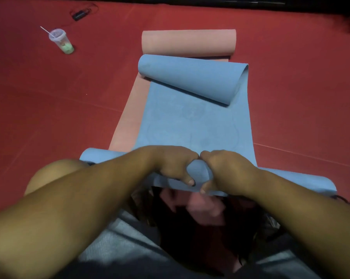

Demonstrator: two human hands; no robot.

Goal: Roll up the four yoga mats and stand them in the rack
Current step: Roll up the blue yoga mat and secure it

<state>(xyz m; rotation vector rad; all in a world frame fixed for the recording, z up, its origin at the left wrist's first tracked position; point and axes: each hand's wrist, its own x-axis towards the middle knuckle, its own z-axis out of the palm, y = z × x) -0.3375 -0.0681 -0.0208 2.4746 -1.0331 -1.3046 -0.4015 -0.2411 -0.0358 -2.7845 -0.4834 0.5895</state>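
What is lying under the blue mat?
A pink mat lies under the blue mat, showing along its left edge and as a curled end beyond it. Whether more mats lie beneath cannot be seen; the blue mat covers that.

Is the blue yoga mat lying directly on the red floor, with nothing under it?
No, the blue yoga mat lies on top of a pink yoga mat, whose edge shows along its left side.

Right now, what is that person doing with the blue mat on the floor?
A person kneels on the red floor and rolls up a blue yoga mat. The left hand and right hand grip its near rolled end side by side. Its far end curls back loosely. A pink yoga mat lies underneath, its far end rolled. A plastic cup with a straw stands nearby.
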